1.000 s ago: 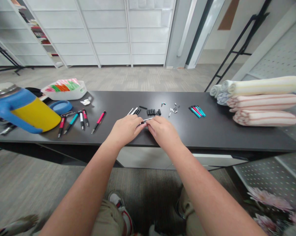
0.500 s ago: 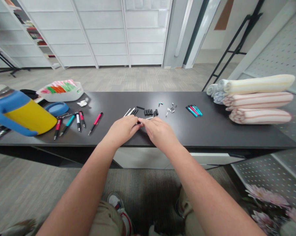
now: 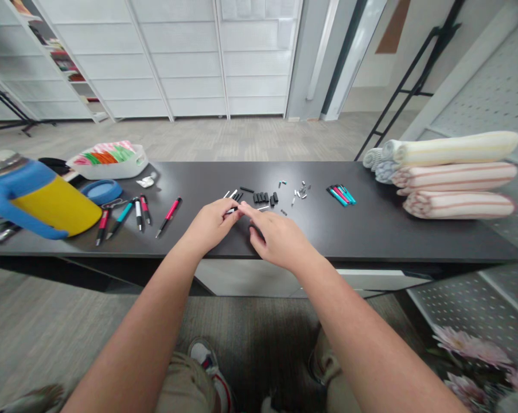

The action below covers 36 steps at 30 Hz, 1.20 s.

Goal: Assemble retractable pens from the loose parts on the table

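Observation:
My left hand [image 3: 213, 222] is over the middle of the dark table, its thumb and fingers closed on a small dark piece, mostly hidden, at the fingertips. My right hand [image 3: 276, 236] meets those fingertips with its outstretched fingers, while its thumb stands apart below. Thin pen refills [image 3: 231, 194] lie just beyond my left hand. Past my right hand is a row of short black grips [image 3: 261, 197] with a black tube [image 3: 247, 189] behind it. Small silver pen tips [image 3: 302, 190] are scattered to the right, and a small dark piece [image 3: 283, 212] lies beside my right hand.
Teal and pink barrels [image 3: 341, 195] lie right of centre, with rolled towels [image 3: 456, 175] at the right end. Assembled pens [image 3: 168, 217], a blue-yellow jug [image 3: 47, 198], a blue lid [image 3: 101, 191] and a white basket [image 3: 112, 167] of colourful packets occupy the left. The table's front edge [image 3: 370, 257] is near me.
My right thumb has come away from the left fingertips, and the right hand has opened somewhat. A small dark piece beside the right hand now shows. The view has shifted slightly.

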Tool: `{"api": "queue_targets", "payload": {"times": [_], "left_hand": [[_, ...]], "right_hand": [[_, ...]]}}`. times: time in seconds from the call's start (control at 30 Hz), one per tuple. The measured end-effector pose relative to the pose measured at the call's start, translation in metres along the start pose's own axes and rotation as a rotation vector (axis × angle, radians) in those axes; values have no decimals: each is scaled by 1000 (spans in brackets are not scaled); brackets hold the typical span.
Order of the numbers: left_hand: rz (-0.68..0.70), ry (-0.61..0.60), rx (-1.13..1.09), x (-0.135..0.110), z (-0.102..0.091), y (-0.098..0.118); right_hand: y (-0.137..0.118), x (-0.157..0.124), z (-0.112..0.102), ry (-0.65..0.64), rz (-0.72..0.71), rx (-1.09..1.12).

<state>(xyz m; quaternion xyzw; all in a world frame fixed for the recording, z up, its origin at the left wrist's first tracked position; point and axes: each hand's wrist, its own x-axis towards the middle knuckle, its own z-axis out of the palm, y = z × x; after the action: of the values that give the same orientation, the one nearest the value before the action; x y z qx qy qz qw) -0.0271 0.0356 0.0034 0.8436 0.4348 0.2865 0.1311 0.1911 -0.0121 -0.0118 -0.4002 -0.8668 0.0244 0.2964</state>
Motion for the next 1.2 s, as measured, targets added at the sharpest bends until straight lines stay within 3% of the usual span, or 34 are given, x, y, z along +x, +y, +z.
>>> {"api": "queue_targets", "payload": {"times": [0.3, 0.67, 0.93, 1.2], "left_hand": [[-18, 21, -65, 0, 0, 1], [45, 16, -66, -1, -3, 0], [88, -82, 223, -1, 9, 1], [116, -97, 269, -2, 8, 7]], "right_hand": [[0, 3, 3, 131, 26, -78], [1, 4, 0, 67, -7, 9], [6, 8, -2, 218, 0, 138], [9, 9, -5, 189, 138, 207]]}}
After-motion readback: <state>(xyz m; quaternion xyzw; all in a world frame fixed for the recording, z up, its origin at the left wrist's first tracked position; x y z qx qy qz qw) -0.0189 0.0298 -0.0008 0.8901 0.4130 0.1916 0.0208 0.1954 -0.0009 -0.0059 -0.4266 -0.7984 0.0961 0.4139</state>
